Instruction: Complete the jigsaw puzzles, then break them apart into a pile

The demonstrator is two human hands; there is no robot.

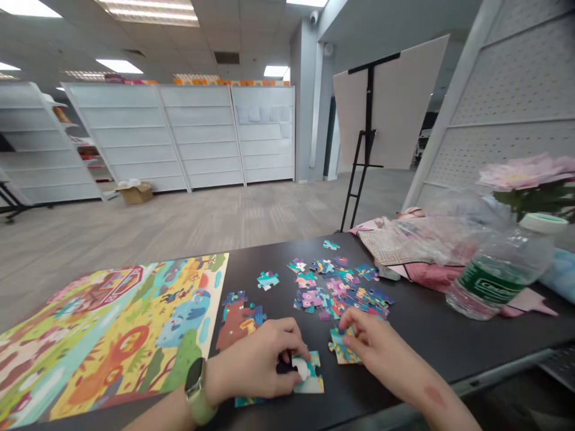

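Note:
My left hand [272,359], with a watch on its wrist, has thumb and fingertips closed on the left edge of a teal-and-white jigsaw piece [312,377] lying near the table's front edge. A short gap to the right, my right hand [366,335] pinches a teal-and-yellow jigsaw piece [339,344] low over the tabletop, its fingers covering the upper right part. Beyond my left hand lies a joined brown section of puzzle [236,320]. Part of another teal piece [247,401] shows beneath my left forearm. Loose jigsaw pieces [335,287] lie heaped farther back.
A colourful picture sheet [135,329] covers the left of the black table [265,254]. Single pieces [268,280] lie behind my left hand. At right stand a plastic bottle [489,281], crumpled pink cloth [426,269] and a flower [530,173]. An easel [368,120] stands beyond the table.

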